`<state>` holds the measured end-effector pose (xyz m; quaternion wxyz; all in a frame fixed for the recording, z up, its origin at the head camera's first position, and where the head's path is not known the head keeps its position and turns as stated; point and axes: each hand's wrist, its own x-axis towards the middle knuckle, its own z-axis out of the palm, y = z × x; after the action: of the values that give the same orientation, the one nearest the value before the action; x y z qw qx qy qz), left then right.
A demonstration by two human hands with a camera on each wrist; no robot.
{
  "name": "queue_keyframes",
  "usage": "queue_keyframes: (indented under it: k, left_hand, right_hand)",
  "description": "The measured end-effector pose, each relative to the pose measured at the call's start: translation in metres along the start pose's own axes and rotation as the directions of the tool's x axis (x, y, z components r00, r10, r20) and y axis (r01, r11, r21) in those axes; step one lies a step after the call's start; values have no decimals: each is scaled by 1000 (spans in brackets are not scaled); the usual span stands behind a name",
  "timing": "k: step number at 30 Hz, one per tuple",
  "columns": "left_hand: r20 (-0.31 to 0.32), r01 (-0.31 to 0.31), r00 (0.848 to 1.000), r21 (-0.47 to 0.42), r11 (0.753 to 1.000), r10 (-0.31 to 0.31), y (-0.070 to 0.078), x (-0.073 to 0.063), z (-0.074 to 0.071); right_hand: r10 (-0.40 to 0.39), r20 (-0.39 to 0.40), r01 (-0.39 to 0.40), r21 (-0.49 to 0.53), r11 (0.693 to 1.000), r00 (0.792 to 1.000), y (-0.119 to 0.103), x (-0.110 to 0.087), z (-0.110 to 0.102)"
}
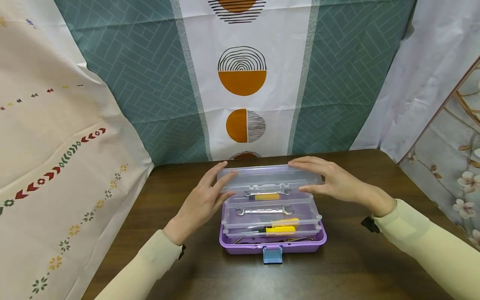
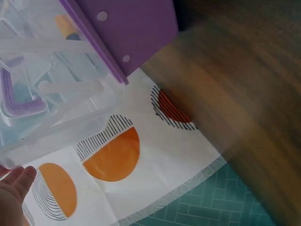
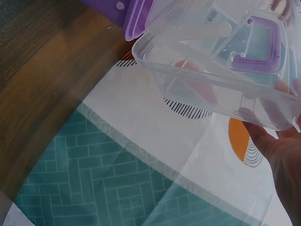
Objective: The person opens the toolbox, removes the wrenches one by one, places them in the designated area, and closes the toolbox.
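A purple toolbox [image 1: 243,250] stands on the table, its clear lid [image 1: 258,175] raised and its trays stepped out. My left hand [image 1: 204,198] holds the lid's left side; in the left wrist view only a few fingertips [image 2: 23,181] show at its corner. On the other side, my right hand [image 1: 333,179] grips the lid's edge between thumb and fingers, partly seen through the clear plastic [image 3: 197,84]. Open-ended wrenches [image 1: 264,211] lie in the upper trays, yellow-handled screwdrivers [image 1: 281,230] in the lower one. Thin metal pieces [image 1: 300,239] lie in the base, partly hidden.
A blue latch [image 1: 272,255] hangs down at the toolbox's front. The dark wooden table [image 1: 180,266] extends around the box. A patterned cloth [image 1: 262,91] hangs behind it, with a cream cloth [image 1: 75,200] at the left and a floral one [image 1: 457,183] at the right.
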<state>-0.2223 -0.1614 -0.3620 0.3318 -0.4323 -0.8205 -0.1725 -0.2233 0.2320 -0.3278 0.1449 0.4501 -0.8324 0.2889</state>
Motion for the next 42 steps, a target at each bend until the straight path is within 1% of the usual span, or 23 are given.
queue_keyframes:
  k: [5,7,9,12,14,16,17,21,23,25,27,31,34,36,38,40,42]
  left_hand:
    - [9,91,996,-88,992,-91,-3,-4,0]
    - [24,136,991,-135,982,-134,-4,-7,0]
    - [50,193,981,-187,963,-187,-6,-11,1]
    - [107,290,957,-290,912,-271,-11,-20,5]
    - [141,342,940,-362,867,-312,-15,-26,9]
    - [164,373,928,-437,818,-335,-19,-30,13]
    - [170,378,925,-471,797,-338,-21,-31,15]
    - [181,367,928,-590,719,-325,-26,-34,22]
    - [184,361,930,-629,689,-319,-27,-34,24]
    - [181,364,927,-649,668,-330,-28,-33,26]
    - [171,367,924,-650,665,-343,-29,-32,27]
    - [148,378,916,-629,680,-373,-32,-29,28]
    - [146,382,914,-629,677,-379,-33,-27,29]
    - [143,383,912,-633,673,-384,-33,-25,31]
    - [138,383,910,-637,669,-390,-33,-24,32]
    - [131,391,905,-633,668,-406,-33,-23,32]
    - [127,403,897,-630,664,-423,-34,-22,32]
  right_hand:
    - [10,-3,-10,8,1000,1000,2,2,-1]
    - [27,-2,-27,6,1000,1000,3,2,-1]
    - [42,4,-42,7,999,999,3,2,-1]
    - [62,14,-62,17,998,998,4,2,-1]
    - [68,19,-69,23,997,997,4,3,-1]
    - [70,22,-71,27,997,997,4,3,-1]
    - [70,23,-71,30,997,997,4,3,-2]
    - [77,26,-78,36,996,997,4,3,-2]
    - [88,29,-89,42,995,996,4,3,-2]
    - [103,31,-105,42,994,994,5,3,-2]
    - [118,33,-119,44,992,993,4,3,-2]
    - [150,45,-153,65,986,988,7,5,-3]
    - [207,55,-212,100,972,977,12,-2,-6]
    - [255,55,-260,143,955,965,17,-10,-8]
    - [294,59,-299,213,930,954,24,-19,-11]
    - [302,60,-306,297,905,951,31,-26,-13]
    - [295,67,-298,378,876,953,37,-29,-14]
